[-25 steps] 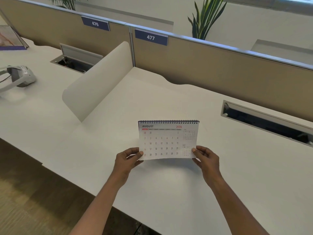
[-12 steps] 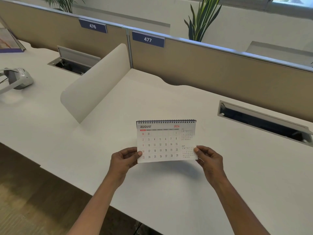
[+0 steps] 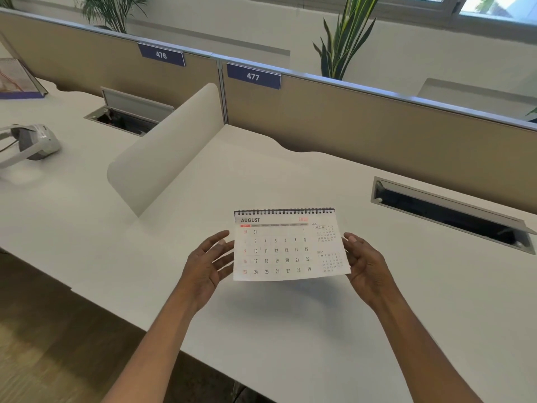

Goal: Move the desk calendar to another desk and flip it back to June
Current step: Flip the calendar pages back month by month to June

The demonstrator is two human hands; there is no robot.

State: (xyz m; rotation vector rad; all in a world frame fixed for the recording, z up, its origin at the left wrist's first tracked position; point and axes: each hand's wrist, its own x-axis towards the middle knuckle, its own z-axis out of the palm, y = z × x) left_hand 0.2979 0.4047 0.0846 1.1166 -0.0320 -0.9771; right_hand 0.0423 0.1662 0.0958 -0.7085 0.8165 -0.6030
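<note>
Two bare forearms reach in over the near edge of a smooth white desk (image 3: 290, 330) with wood-grain floor (image 3: 43, 330) showing below it to the left. The desk calendar (image 3: 286, 248), a thin white card block bound along the top by a black wire spiral, stands on the desk marked 477, its face open at AUGUST and its lower edge slightly bowed. The left hand (image 3: 207, 264) sits just beside the calendar's left edge with fingers straight and spread, gripping nothing. The right hand (image 3: 367, 266) flanks the right edge, fingers loose and parted; whether its fingertips touch the card cannot be told. Half a second ago both hands pinched the bottom corners; now they have let go and lie higher along the sides. Beyond, a curved matte white divider (image 3: 165, 149) rises between two desks, and a long grey metal cable slot (image 3: 447, 216) with its lid raised lies to the right. On the neighbouring desk lie a grey and white headset (image 3: 32, 142), an open cable hatch (image 3: 128, 114) and a second tented calendar (image 3: 17, 80). A beige fabric partition (image 3: 377, 132) with a silver rail carries blue plates 476 (image 3: 161, 55) and 477 (image 3: 253, 76), with a spiky green plant (image 3: 345, 39) behind
</note>
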